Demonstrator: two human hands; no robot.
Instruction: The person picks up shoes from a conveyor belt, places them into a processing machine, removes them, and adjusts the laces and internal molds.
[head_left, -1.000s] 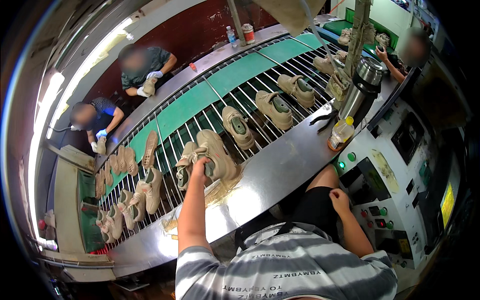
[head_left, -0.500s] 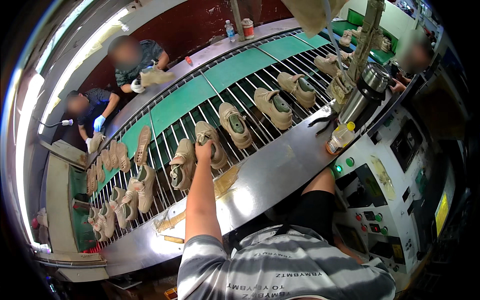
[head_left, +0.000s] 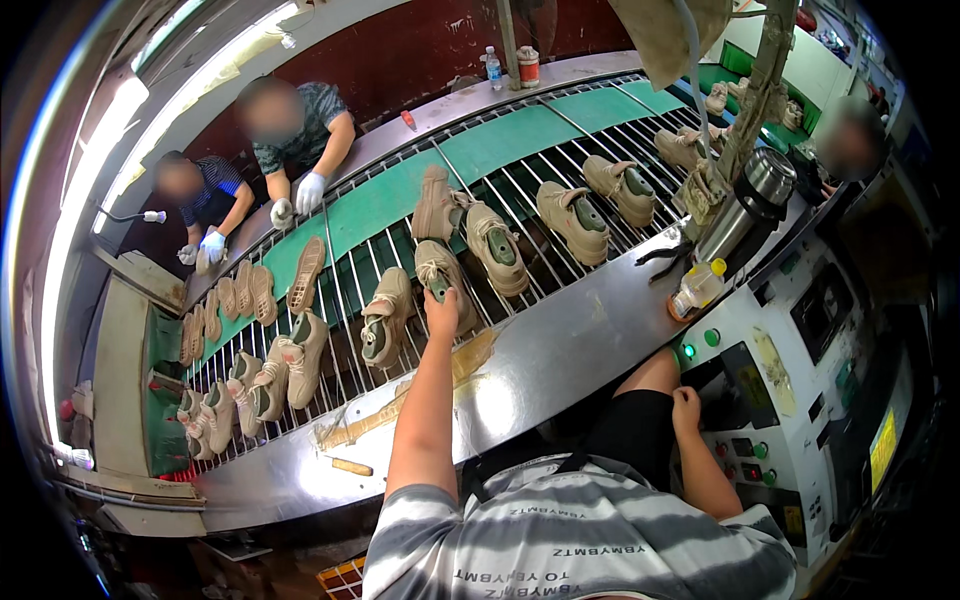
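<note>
My left hand (head_left: 441, 310) is closed on the heel opening of a beige lace-up shoe (head_left: 437, 262), which stands on the metal bar rack (head_left: 345, 345). Its thumb and fingers are at the shoe's collar. Just left of it stands another beige shoe (head_left: 388, 318); to the right is one more shoe (head_left: 496, 250) with a green insole. Behind the held shoe, a slightly blurred beige shoe (head_left: 434, 203) lies over the green strip. Beside my thigh and the control panel, my right hand (head_left: 687, 410) is loosely curled, with no object showing in it.
Across the rack, two co-workers in gloves stand by loose soles (head_left: 262, 295). More shoes (head_left: 303, 358) line the left end. On the metal ledge are a steel flask (head_left: 748, 205), a yellow-capped bottle (head_left: 697, 290) and black pliers (head_left: 662, 260). A control panel (head_left: 765, 390) stands at right.
The shoe a co-worker held has left their hand, and a shoe now lies behind the one I hold. My left hand has shifted toward its heel. My right hand has come into view.
</note>
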